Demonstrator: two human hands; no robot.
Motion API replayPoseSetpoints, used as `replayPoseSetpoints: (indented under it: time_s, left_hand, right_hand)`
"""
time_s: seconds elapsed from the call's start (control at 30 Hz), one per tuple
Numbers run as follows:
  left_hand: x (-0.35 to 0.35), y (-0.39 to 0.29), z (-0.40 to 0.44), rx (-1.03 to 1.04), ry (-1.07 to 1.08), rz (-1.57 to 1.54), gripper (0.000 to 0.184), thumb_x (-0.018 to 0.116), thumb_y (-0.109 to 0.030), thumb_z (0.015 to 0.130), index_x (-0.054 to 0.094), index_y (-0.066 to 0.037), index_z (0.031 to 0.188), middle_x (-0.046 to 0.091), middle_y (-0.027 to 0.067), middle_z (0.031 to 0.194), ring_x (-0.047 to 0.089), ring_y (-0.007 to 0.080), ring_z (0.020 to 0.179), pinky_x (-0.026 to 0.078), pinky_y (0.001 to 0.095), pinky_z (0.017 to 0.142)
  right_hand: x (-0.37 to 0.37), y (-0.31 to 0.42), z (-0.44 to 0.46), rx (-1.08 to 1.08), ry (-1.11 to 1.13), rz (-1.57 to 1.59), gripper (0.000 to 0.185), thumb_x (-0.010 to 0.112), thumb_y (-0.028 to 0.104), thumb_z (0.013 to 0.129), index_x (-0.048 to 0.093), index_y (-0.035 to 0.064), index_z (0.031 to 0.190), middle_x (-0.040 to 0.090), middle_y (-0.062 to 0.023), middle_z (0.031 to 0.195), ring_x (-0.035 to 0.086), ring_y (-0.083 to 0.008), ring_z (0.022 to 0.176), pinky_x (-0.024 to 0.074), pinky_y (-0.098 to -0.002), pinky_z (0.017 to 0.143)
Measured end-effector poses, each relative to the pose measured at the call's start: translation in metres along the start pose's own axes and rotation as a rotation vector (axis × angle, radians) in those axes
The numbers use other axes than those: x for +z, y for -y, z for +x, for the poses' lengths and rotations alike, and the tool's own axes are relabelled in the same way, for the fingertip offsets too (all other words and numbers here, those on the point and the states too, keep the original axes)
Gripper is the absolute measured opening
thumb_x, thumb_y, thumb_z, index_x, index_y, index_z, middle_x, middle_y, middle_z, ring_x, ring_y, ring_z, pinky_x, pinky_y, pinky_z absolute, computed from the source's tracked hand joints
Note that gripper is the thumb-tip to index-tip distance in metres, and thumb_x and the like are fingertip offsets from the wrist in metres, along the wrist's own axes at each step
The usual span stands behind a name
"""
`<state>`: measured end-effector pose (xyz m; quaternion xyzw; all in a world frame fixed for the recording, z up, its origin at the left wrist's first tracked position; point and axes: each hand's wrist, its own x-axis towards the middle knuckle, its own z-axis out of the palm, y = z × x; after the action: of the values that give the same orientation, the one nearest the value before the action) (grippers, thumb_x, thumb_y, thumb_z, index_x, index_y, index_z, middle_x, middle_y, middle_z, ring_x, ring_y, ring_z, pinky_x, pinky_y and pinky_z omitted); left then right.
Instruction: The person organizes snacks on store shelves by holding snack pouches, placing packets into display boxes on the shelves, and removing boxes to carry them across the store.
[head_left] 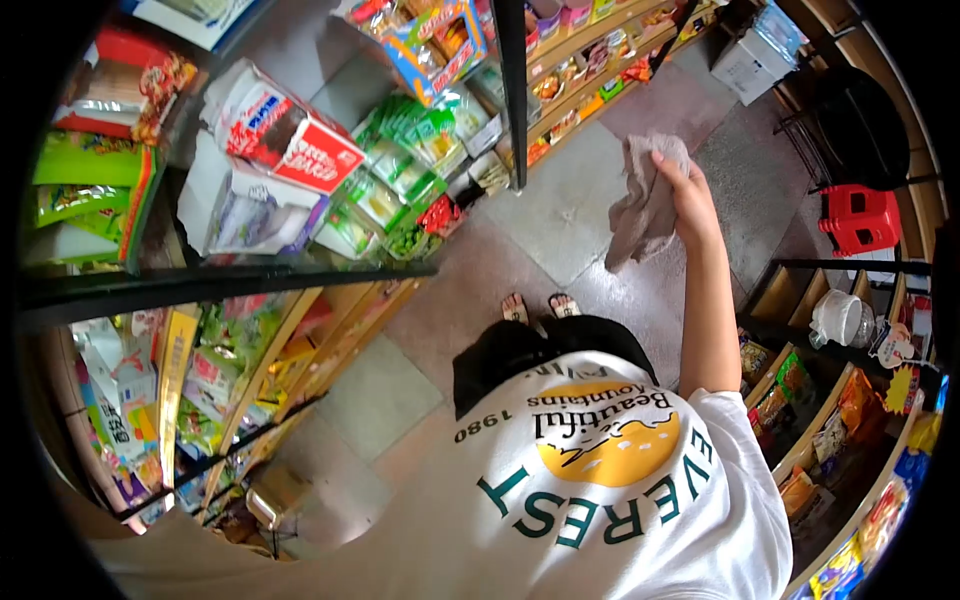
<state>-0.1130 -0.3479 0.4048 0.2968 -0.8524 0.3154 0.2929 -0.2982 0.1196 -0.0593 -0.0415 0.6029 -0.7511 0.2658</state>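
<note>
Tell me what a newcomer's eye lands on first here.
Probably the white T-shirt lettered EVEREST, filling the lower middle. Next, the grey-brown cloth in the right hand, held out above the tiled floor, right of centre. A red-and-white carton also pops out among packaged snacks at upper left.

One cloth (642, 208), one red stool (862, 222)

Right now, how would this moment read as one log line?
right hand: gripping grey-brown cloth | left hand: out of view | below: tiled floor | nearby: snack shelves
</note>
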Motion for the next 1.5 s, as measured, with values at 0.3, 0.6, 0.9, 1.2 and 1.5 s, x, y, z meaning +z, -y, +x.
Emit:
replayPoseSetpoints:
  time_s: [0.3,0.6,0.9,1.2,1.5]
  left_hand:
    - [-0.038,-0.042,-0.026,0.011,-0.062,0.004,0.054,0.062,-0.044,0.073,0.050,-0.015,0.117,0.049,0.0121,0.116,0.043,0.0260,0.106,0.029,0.0438,0.090]
    - [-0.094,-0.340,-0.151,0.217,-0.164,-0.625,0.050,0.063,-0.040,0.073,0.051,-0.013,0.112,0.051,0.0132,0.107,0.046,0.0285,0.100,0.033,0.0439,0.085]
    - [0.006,-0.682,-0.322,0.245,0.800,-1.530,0.085,0.076,-0.024,0.064,0.028,-0.001,0.131,0.039,0.0187,0.127,0.039,0.0261,0.118,0.033,0.0339,0.097]
    - [0.008,-0.761,-0.270,-0.274,1.196,-2.112,0.041,0.038,0.007,0.076,0.044,0.000,0.116,0.053,0.0085,0.109,0.050,0.0150,0.101,0.039,0.0258,0.086]
    - [0.044,-0.827,-0.202,-0.046,1.055,-1.991,0.037,0.033,0.004,0.069,0.042,-0.002,0.104,0.051,0.0102,0.093,0.048,0.0183,0.090,0.038,0.0274,0.082]
  right_hand:
    - [-0.061,0.041,0.005,-0.093,0.160,-0.580,0.031,0.055,0.028,0.086,0.057,0.0045,0.105,0.062,-0.0040,0.094,0.055,-0.0129,0.086,0.0429,-0.0280,0.080]
    - [-0.189,0.070,0.075,-0.200,0.424,-1.229,0.027,0.061,0.017,0.076,0.059,0.0008,0.097,0.064,-0.0103,0.086,0.061,-0.0207,0.077,0.0473,-0.0325,0.071]
    - [-0.260,0.123,0.067,-0.192,0.694,-0.429,0.034,0.048,-0.002,0.068,0.053,0.0000,0.102,0.058,-0.0029,0.086,0.053,-0.0106,0.079,0.0445,-0.0244,0.071]
    - [-0.341,0.110,0.097,-0.165,0.271,-0.381,0.035,0.055,0.005,0.070,0.050,0.0010,0.105,0.058,-0.0072,0.090,0.054,-0.0148,0.084,0.0434,-0.0267,0.077]
    - [-0.392,0.093,0.173,-0.029,0.313,-0.630,0.051,0.074,0.021,0.064,0.056,0.0005,0.107,0.062,-0.0123,0.094,0.057,-0.0178,0.089,0.0433,-0.0287,0.081]
